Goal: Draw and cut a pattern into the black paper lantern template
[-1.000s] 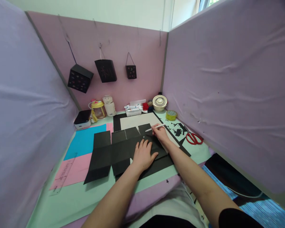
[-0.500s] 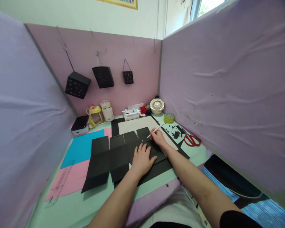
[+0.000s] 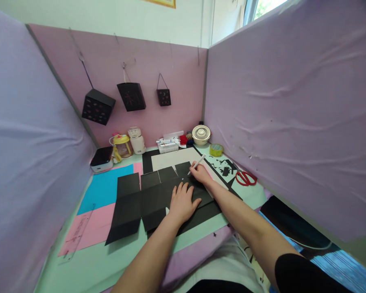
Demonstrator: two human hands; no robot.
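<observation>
Where it creases, black card (image 3: 155,198) forms flaps (image 3: 150,180).

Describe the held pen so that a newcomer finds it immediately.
On the green table lies a creased black sheet. Over its right part, the right hand holds a white pen. Unlike the markers in the container behind, it is held.

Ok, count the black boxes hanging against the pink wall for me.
3. The left box hangs tilted; the middle box is next to it; the right box, which looks smallest, hangs above the pens. None seems hidden.
</observation>
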